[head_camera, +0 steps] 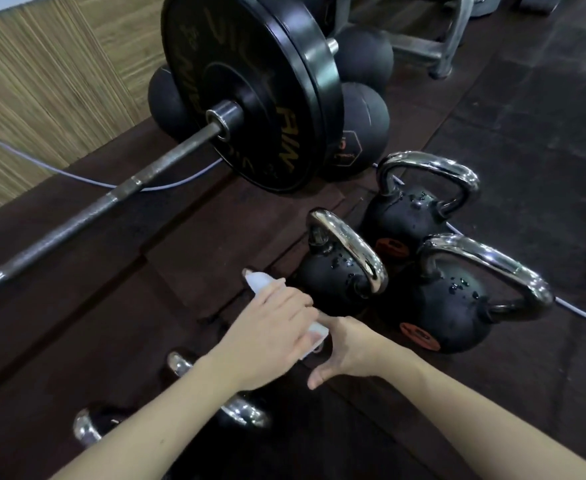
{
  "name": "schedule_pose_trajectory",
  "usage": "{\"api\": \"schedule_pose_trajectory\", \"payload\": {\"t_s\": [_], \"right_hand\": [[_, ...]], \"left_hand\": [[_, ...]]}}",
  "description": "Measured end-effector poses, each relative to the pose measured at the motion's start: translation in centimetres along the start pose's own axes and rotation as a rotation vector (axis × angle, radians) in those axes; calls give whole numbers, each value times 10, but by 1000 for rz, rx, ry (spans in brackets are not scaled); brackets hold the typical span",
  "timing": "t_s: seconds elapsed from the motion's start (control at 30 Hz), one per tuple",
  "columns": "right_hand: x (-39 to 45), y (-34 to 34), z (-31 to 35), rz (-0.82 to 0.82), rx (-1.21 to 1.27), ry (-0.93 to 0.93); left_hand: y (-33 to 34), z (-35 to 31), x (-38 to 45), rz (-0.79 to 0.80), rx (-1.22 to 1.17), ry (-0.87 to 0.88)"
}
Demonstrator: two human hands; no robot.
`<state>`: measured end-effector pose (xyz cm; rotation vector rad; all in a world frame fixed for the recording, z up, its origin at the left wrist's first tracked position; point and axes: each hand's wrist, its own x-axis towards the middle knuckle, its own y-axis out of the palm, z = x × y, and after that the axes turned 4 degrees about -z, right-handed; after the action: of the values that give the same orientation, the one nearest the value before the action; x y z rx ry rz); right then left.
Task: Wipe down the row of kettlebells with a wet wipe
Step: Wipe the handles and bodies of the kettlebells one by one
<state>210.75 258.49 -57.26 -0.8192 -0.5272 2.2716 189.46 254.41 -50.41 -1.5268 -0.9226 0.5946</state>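
**Wet wipe held beside the kettlebells**

We see the left hand (270, 327) with fingers curled around a white wet wipe (262, 284), its folded end sticking out past the fingertips. The right hand (345, 351) sits just beside it, thumb spread, fingers hidden behind the left hand, so we cannot tell its grip. Both hover next to the nearest kettlebell (340, 271), beaded with droplets. Two more chrome-handled kettlebells (457, 306) (419, 209) stand close by on the dark floor (526, 140). Another chrome handle (246, 410) shows under the left forearm. Beyond lie a loaded barbell (87, 209) and black medicine balls (364, 129).
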Motion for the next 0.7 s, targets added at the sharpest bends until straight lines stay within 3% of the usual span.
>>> {"api": "schedule_pose_trajectory", "payload": {"t_s": [0.03,0.1,0.23,0.3,0.4,0.5,0.57,0.7], "right_hand": [[2,0,-1,6,-6,-30],[4,-4,-1,20,-9,-77],[5,-10,-4,31,-41,-99],[5,-11,-5,25,-39,-93],[6,-8,-4,12,-35,-91],[6,-7,-3,9,-48,-76],[6,-9,-2,17,-66,-89],[5,-11,-4,23,-44,-100]], "left_hand": [[1,10,0,-36,-12,-5],[-3,32,5,-97,-75,-179],[-4,46,20,-217,-467,-713],[-4,35,21,-203,-347,-643],[-6,-1,5,-6,17,-227],[-7,2,0,22,27,2],[-5,30,6,-38,18,-10],[-9,71,18,-119,-176,-476]]}}
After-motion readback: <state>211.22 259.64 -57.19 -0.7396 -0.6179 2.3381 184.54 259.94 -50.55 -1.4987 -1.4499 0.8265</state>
